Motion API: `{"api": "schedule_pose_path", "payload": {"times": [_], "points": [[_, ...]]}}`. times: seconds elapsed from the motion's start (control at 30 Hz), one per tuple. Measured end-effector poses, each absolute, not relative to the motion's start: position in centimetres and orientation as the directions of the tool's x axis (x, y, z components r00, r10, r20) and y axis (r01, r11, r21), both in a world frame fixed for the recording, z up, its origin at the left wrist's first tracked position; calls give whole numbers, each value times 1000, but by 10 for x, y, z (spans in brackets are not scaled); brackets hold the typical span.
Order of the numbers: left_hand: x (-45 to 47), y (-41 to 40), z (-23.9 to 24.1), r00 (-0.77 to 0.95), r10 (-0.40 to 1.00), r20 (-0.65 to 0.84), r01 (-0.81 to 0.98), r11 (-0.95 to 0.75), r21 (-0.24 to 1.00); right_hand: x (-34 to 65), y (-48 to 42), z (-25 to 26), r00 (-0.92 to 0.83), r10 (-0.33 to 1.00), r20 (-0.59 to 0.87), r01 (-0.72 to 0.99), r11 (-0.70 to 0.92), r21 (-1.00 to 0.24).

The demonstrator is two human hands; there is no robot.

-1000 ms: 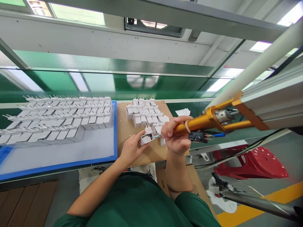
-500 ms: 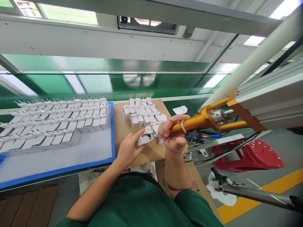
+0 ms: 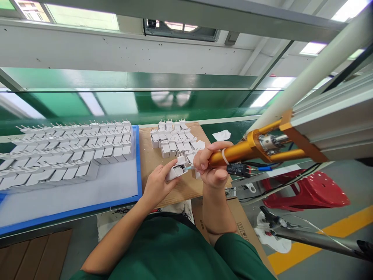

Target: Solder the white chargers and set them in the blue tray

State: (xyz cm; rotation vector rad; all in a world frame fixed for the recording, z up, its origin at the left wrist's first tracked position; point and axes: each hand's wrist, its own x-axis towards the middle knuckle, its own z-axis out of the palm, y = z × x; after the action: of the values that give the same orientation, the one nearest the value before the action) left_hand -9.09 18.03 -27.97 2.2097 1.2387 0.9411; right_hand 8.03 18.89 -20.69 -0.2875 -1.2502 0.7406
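Note:
My left hand [image 3: 159, 182] grips a white plug charger housing [image 3: 171, 175], thumb and fingers on its sides. The housing's open side faces up and shows dark parts inside. My right hand [image 3: 211, 165] is wrapped round the lower end of a gold cylindrical tool [image 3: 233, 153] mounted on a metal arm. A thin light-blue tip [image 3: 189, 168] sticks out past my right fingers and reaches the housing's opening; whether it touches the parts inside I cannot tell. Just beyond my hands, several more white charger housings [image 3: 172, 147] stand in rows on a cardboard sheet [image 3: 148, 155].
To the left, a blue-edged tray [image 3: 116, 182] holds many rows of white chargers [image 3: 84, 169], pins up. A crumpled white tissue [image 3: 222, 135] lies behind the tool. A black switch [image 3: 239, 169] with wires hangs under it. At right are a red stool [image 3: 317, 190] and a metal pole [image 3: 309, 237].

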Motion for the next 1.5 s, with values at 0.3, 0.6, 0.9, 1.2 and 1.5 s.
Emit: {"api": "schedule_pose_path", "payload": {"times": [0.3,0.6,0.9,1.2,1.5], "points": [[-91,180,-279,360,862,357,557,-506,658,79,186,-207,148,674,724,-305,728,-614],[-93,180,-279,360,861,359,549,-506,665,78,188,-205,146,649,747,-317,746,-586],[-95,180,-278,344,886,310,540,-457,707,80,187,-207,131,654,745,-299,743,-599],[-86,184,-298,291,953,80,75,-106,992,71,189,-206,114,627,771,-313,759,-571],[-69,180,-307,304,949,80,-166,-30,986,53,187,-196,95,628,773,-395,736,-550]]}}
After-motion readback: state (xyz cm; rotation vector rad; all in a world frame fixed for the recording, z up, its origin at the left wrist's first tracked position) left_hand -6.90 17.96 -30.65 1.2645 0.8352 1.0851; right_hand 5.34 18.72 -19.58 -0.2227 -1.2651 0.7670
